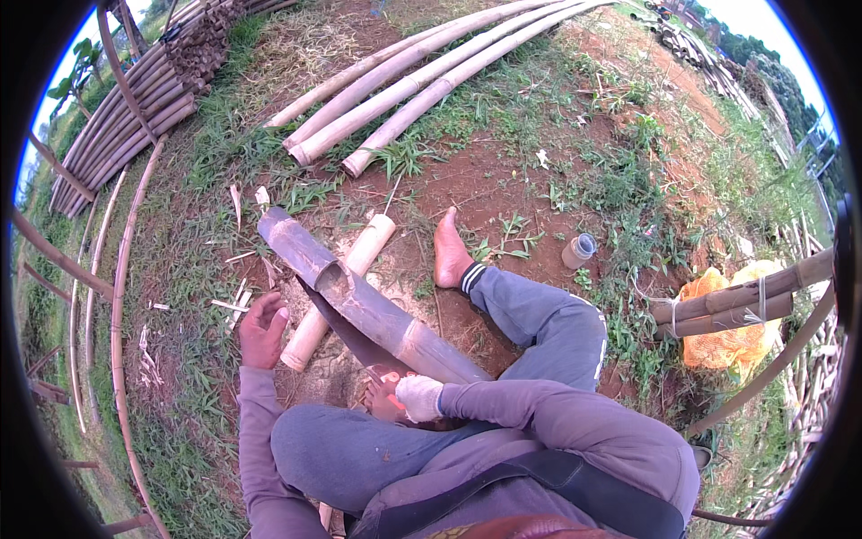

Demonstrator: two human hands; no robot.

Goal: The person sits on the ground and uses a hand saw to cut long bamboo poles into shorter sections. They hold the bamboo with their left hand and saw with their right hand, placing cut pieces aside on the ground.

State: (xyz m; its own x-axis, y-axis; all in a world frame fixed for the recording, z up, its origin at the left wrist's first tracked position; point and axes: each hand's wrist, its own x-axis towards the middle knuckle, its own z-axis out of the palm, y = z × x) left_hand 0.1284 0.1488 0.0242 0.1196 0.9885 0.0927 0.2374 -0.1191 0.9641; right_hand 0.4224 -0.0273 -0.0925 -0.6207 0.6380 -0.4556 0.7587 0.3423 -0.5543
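— What are your hands doing?
— My right hand (418, 397), in a whitish glove, is closed around the handle of a long dark curved blade (346, 334). My bare left hand (262, 329) lies open, fingers loose, just beside the near end of a short pale bamboo piece (339, 292).
— And the blade?
— It rests against a thick grey-purple split bamboo section (364, 303) lying across that pale piece, between my legs.
— Farther out?
— A small grey cylindrical cup (579, 251), then long pale bamboo poles (422, 76) on the grass.
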